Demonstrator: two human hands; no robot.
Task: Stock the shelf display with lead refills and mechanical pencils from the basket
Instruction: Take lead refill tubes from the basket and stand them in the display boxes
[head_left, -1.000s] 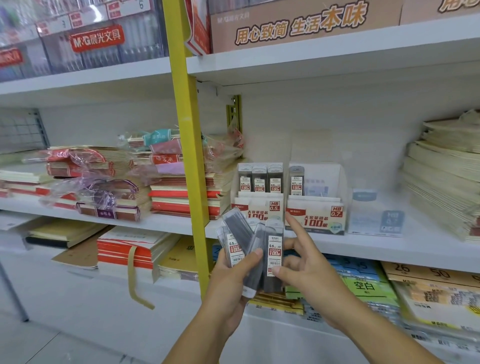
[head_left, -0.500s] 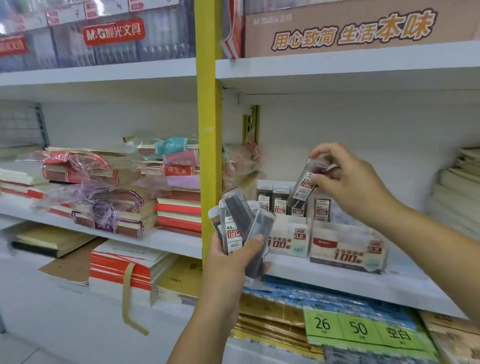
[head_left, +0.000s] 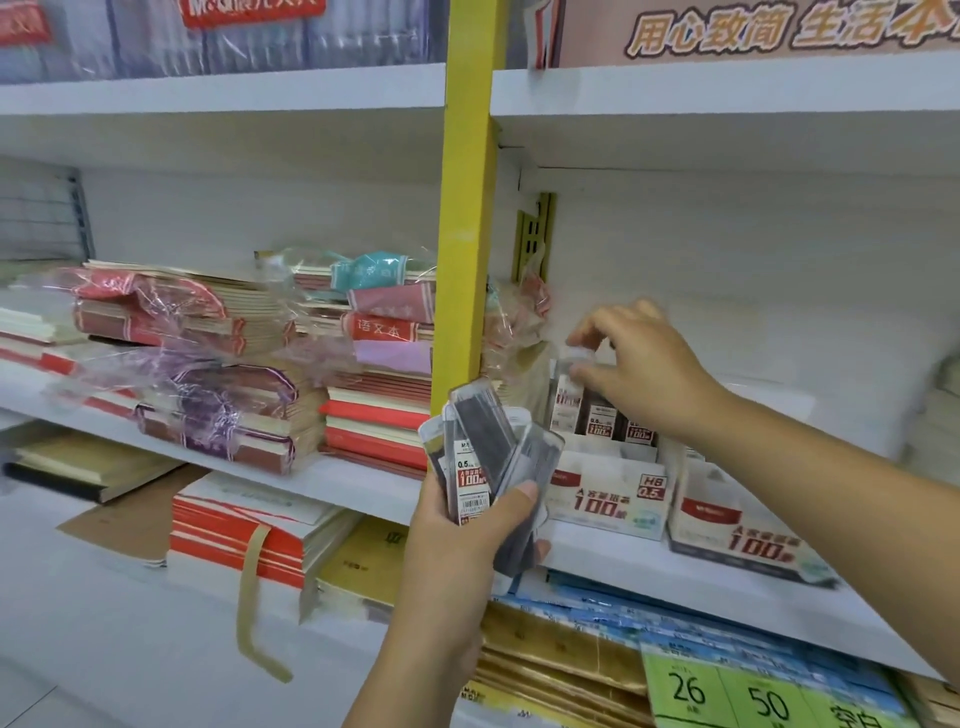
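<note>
Filling a white shelf (head_left: 363, 483) in a shop.
Grips a bunch of lead refill packs (head_left: 480, 452) in the left hand (head_left: 462, 545), near, beside the yellow post (head_left: 465, 208). Pinches one refill pack (head_left: 567, 400) by its top with the right hand (head_left: 641, 364), standing at the left end of the display box (head_left: 608, 493), just beside other packs (head_left: 602, 422). Further right, a second box (head_left: 748, 535). Far left, piles of wrapped notebooks (head_left: 218, 384).

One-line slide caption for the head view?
Right hand pinches a lead refill case in the HB 0.5 display box; left hand grips more refill cases.
</note>
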